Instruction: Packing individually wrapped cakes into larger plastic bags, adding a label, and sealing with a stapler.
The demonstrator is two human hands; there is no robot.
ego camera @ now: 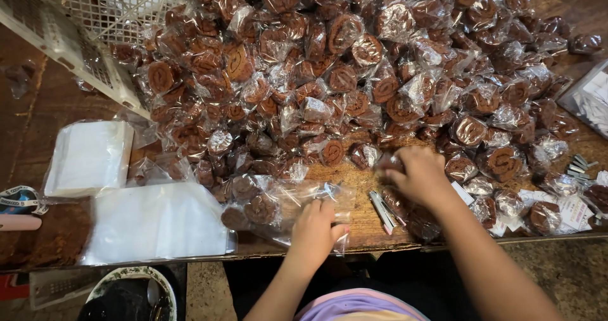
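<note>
A big heap of brown spiral rolls, each wrapped in clear plastic (354,74), covers the wooden table (364,216). My left hand (315,229) rests on a larger clear plastic bag (285,207) near the front edge; the bag holds a few rolls. My right hand (418,172) reaches to the edge of the heap and closes on one wrapped roll (387,163), blurred. Beside that hand lie several thin metal clips (382,210).
A white plastic crate (82,23) lies tipped at the back left. Two stacks of flat clear bags (88,156) (158,223) lie at the left. More clips (579,166) and paper labels (570,210) lie at the right. A bowl (130,292) sits below the table.
</note>
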